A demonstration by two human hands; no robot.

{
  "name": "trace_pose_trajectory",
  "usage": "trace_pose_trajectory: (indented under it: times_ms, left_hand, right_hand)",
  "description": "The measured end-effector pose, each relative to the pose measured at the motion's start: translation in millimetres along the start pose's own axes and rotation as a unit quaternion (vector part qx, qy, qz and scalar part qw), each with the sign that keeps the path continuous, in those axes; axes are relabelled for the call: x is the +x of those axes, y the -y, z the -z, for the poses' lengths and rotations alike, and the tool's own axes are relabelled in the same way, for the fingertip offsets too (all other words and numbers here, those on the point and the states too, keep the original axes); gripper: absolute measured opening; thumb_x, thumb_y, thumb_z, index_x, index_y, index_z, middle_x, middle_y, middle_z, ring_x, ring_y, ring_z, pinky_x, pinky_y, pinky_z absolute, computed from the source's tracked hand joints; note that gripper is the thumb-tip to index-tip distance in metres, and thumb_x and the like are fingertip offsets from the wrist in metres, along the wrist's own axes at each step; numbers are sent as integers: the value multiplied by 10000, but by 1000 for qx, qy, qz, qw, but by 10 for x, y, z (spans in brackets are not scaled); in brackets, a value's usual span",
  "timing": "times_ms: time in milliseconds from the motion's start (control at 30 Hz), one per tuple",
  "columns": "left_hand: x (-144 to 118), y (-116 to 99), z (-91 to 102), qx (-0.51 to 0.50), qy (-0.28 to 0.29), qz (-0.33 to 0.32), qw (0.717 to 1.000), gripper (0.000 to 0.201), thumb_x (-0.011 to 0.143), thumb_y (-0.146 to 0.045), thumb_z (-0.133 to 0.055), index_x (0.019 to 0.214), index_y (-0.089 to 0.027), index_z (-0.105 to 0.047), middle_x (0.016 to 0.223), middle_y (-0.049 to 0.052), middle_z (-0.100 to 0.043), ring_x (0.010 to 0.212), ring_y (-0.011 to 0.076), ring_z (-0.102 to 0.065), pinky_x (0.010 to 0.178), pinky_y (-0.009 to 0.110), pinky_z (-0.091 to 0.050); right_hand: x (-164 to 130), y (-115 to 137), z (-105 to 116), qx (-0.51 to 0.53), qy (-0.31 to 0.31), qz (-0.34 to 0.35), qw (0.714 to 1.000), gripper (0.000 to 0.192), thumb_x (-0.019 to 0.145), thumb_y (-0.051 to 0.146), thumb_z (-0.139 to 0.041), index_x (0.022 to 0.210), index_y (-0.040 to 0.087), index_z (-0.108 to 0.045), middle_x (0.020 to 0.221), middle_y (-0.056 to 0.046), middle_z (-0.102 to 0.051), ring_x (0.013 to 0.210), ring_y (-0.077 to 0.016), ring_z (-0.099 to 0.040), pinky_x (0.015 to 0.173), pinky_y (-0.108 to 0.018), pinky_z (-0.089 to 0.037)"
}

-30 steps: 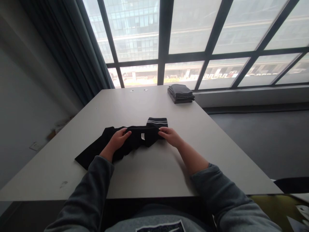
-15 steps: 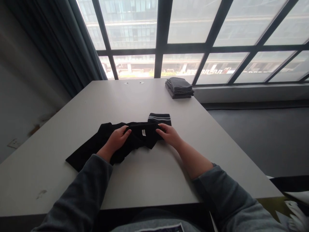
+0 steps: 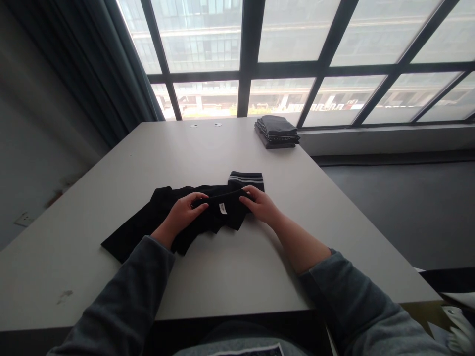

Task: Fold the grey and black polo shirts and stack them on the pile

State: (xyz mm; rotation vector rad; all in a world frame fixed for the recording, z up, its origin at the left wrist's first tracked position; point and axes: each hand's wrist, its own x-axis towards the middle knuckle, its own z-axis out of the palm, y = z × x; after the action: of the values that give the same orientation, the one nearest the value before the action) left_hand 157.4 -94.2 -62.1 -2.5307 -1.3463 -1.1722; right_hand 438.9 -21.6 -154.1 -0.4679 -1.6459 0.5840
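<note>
A black garment (image 3: 148, 217) lies bunched across the table, its long part spread to the left. Two pale stripes cross its dark band (image 3: 246, 179) at the upper right. Between my hands runs the garment's edge, with a white label (image 3: 222, 208) showing on the inside. My left hand (image 3: 185, 212) pinches that edge on the left of the label, thumb against fingers. On the other side, my right hand (image 3: 261, 203) has the same edge between thumb and fingers. Whether the garment is a shirt or trousers, I cannot tell.
A stack of folded grey and dark clothes (image 3: 277, 132) sits at the table's far right corner. The white table (image 3: 237, 282) ends before a large window. A dark curtain (image 3: 92, 64) hangs at the left. White items (image 3: 460, 326) lie at the lower right.
My left hand has moved slightly right, closer to my right hand. The edge between them sags a little, and the label has tilted. Both hands keep hold of the garment.
</note>
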Motion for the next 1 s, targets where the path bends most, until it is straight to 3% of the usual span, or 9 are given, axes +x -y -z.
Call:
trace_pose_trajectory:
  times_ms: [200,400,533,700,1000]
  left_hand:
    - [-51,-151,-46,38,-48,-35,998,275,933,-443,-688,1064,-209,-752,1031,54,-797,937,247,-738,867,351,-573]
    - [-104,-235,-63,83,-43,-64,994,244,966,-432,-655,1016,-214,-752,887,20,-779,757,201,-707,730,310,-523]
    - [-112,-221,-77,147,-50,-68,985,209,963,-389,-660,1051,-220,-747,917,30,-790,765,209,-720,727,312,-525]
    - [-150,-273,-191,214,-66,-144,964,169,979,-316,-666,1092,-216,-744,1057,69,-801,971,259,-750,859,357,-559]
    - [-218,-425,-316,218,-67,-240,944,167,1064,-325,-609,1099,-224,-736,1043,37,-797,918,201,-745,798,299,-544]
  right_hand:
    - [-50,220,-48,-91,-47,86,991,271,909,426,-713,1106,243,-671,1002,-32,-725,872,-218,-654,775,-343,-511]
    - [-94,300,-102,-151,-72,151,974,94,961,323,-652,939,237,-683,915,-44,-734,837,-219,-670,737,-330,-513]
    - [-105,324,-98,-161,-60,182,968,80,979,294,-653,933,234,-682,910,-42,-737,831,-212,-678,740,-325,-513]
    - [-152,372,-165,-187,-35,228,955,76,991,237,-624,1020,235,-695,932,-44,-736,840,-205,-688,770,-326,-522]
    - [-224,439,-233,-272,-1,288,918,151,1054,287,-609,1060,227,-748,947,-67,-749,863,-216,-691,804,-344,-526]
